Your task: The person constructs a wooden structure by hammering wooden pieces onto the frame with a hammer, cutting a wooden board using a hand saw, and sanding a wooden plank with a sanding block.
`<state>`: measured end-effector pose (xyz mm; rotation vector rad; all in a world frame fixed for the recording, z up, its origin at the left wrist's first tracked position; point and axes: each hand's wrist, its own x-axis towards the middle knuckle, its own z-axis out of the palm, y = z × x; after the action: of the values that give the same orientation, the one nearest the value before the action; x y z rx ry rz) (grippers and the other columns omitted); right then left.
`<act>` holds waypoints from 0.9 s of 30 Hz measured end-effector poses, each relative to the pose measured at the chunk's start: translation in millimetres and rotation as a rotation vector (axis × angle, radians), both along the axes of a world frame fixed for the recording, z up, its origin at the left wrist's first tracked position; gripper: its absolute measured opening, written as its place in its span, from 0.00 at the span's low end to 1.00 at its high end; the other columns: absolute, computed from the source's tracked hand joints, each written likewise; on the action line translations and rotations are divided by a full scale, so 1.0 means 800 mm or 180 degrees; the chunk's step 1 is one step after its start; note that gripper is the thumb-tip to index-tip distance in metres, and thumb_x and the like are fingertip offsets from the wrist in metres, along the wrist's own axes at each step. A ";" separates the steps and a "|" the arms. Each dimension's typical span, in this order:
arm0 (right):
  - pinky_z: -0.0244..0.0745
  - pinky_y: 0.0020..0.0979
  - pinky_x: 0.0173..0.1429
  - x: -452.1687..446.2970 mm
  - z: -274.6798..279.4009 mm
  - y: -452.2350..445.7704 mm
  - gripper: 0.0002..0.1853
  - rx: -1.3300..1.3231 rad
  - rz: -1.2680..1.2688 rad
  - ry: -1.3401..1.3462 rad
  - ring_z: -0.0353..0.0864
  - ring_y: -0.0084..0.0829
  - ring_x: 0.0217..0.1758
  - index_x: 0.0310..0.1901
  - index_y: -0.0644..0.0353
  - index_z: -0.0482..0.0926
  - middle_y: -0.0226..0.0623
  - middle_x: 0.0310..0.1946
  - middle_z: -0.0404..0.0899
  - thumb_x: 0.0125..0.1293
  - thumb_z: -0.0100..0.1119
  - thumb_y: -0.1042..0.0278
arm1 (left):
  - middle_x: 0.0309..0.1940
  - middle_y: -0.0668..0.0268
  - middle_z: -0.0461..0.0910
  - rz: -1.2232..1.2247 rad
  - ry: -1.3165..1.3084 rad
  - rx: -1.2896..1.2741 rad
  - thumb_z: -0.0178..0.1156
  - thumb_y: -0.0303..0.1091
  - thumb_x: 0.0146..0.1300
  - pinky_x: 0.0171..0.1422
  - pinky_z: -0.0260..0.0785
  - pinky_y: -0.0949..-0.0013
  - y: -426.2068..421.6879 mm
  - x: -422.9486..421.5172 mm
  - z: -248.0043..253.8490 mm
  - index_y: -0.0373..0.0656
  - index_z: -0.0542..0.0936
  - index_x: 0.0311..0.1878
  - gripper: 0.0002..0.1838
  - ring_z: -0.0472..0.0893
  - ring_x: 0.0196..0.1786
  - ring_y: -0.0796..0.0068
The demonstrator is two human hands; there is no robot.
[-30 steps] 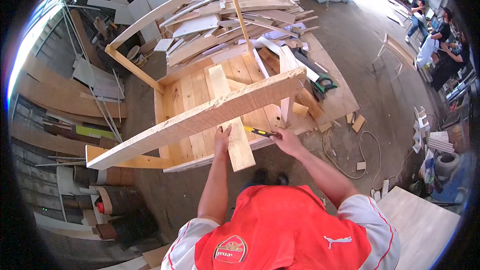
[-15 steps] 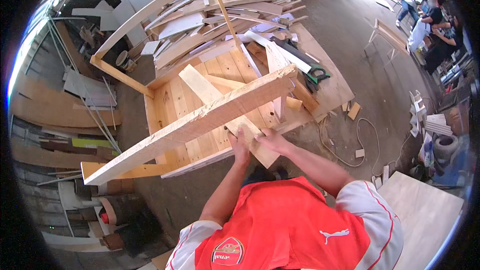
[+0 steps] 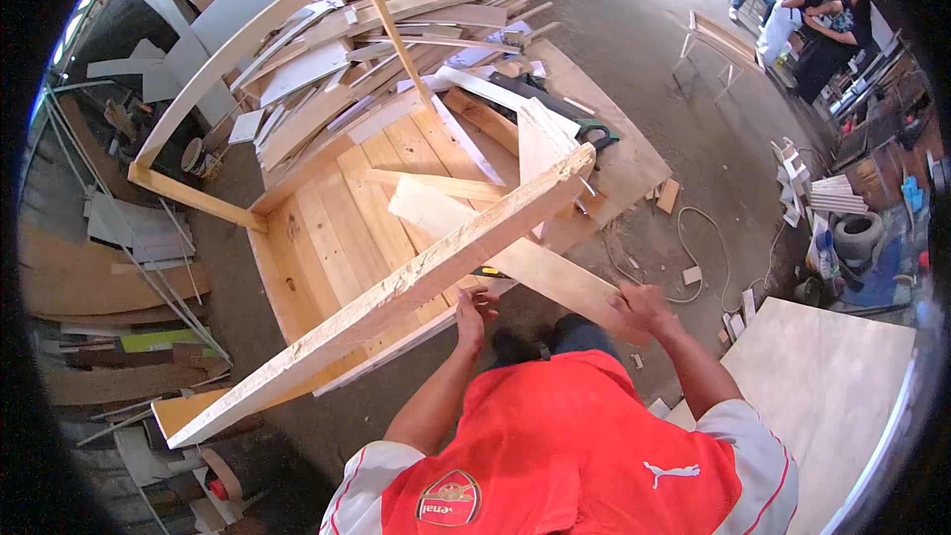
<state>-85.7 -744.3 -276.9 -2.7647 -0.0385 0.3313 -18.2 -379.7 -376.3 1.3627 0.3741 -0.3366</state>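
Note:
My right hand [image 3: 646, 312] grips the near right end of a flat wooden board [image 3: 560, 272]. That board slants under a long rough-edged beam [image 3: 396, 287], and its far end shows beyond it over the frame. My left hand [image 3: 475, 317] is off the board, fingers apart and a little curled, close to the near edge of the wooden frame. Just past its fingertips lies a small yellow and black item [image 3: 485, 270], partly hidden by the beam. The frame has a slatted plank panel [image 3: 337, 198] and a tall curved rail [image 3: 238, 50].
Offcuts are piled [image 3: 396, 25] behind the frame. A green-handled saw [image 3: 597, 134] lies on a plywood sheet [image 3: 634, 163] at the right. A cord [image 3: 728, 272] curls over the floor. A pale panel [image 3: 822, 376] stands at lower right. Other people [image 3: 822, 25] are at upper right.
The board has slid right and turned flatter, drawn by my right hand at its end. My left hand has let go of it. The view has shifted a little.

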 end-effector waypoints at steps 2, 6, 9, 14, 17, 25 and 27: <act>0.73 0.55 0.35 -0.030 -0.009 -0.038 0.22 -0.0246 0.0033 -0.0206 0.82 0.56 0.31 0.33 0.58 0.74 0.50 0.23 0.79 0.67 0.57 0.43 | 0.40 0.59 0.85 -0.0106 -0.0095 0.0127 0.26 0.68 0.76 0.37 0.75 0.68 0.006 0.003 -0.021 0.38 0.78 0.53 0.42 0.80 0.30 0.72; 0.73 0.50 0.31 -0.091 -0.018 -0.126 0.20 -0.0372 0.0402 -0.0427 0.81 0.50 0.26 0.29 0.54 0.73 0.43 0.20 0.77 0.64 0.61 0.46 | 0.38 0.61 0.84 0.0083 -0.0180 0.0045 0.29 0.68 0.77 0.40 0.76 0.66 0.025 0.000 -0.066 0.37 0.78 0.52 0.41 0.82 0.37 0.70; 0.72 0.48 0.29 -0.130 -0.019 -0.193 0.18 -0.0444 0.0507 -0.0583 0.79 0.48 0.23 0.28 0.53 0.72 0.40 0.20 0.76 0.62 0.63 0.47 | 0.37 0.62 0.83 0.0846 -0.0238 -0.0242 0.35 0.62 0.79 0.40 0.75 0.68 -0.004 0.000 -0.045 0.36 0.79 0.50 0.36 0.82 0.36 0.72; 0.71 0.48 0.29 -0.185 0.009 -0.297 0.17 -0.0658 0.0359 -0.0443 0.79 0.48 0.23 0.28 0.53 0.74 0.40 0.20 0.76 0.61 0.64 0.47 | 0.33 0.61 0.85 0.0957 -0.0030 0.0794 0.46 0.52 0.79 0.41 0.76 0.64 -0.010 -0.003 -0.068 0.38 0.83 0.41 0.27 0.84 0.37 0.67; 0.73 0.50 0.28 -0.200 0.030 -0.330 0.18 -0.0683 -0.0203 -0.0099 0.80 0.52 0.24 0.30 0.54 0.75 0.43 0.20 0.77 0.64 0.62 0.47 | 0.30 0.58 0.86 0.0137 -0.0545 0.3714 0.52 0.54 0.75 0.38 0.76 0.58 -0.036 0.013 -0.002 0.40 0.84 0.39 0.25 0.85 0.34 0.56; 0.70 0.58 0.39 -0.016 -0.111 -0.300 0.19 0.0096 -0.1522 -0.0141 0.79 0.65 0.38 0.39 0.58 0.77 0.58 0.31 0.80 0.73 0.53 0.48 | 0.32 0.50 0.82 -0.0345 0.0275 0.5406 0.58 0.50 0.70 0.43 0.73 0.50 -0.044 0.082 -0.002 0.34 0.80 0.46 0.23 0.82 0.36 0.50; 0.72 0.59 0.46 0.082 -0.137 -0.277 0.21 0.0358 -0.1587 0.0004 0.79 0.65 0.45 0.46 0.59 0.78 0.60 0.37 0.81 0.74 0.49 0.47 | 0.31 0.51 0.81 -0.0318 0.0329 0.5357 0.58 0.49 0.70 0.41 0.73 0.52 -0.043 0.087 -0.008 0.35 0.79 0.47 0.22 0.82 0.35 0.51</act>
<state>-20.0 -965.6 -386.8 -2.5492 0.6012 0.1885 51.7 -414.0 -382.4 3.0170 0.7297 -0.1129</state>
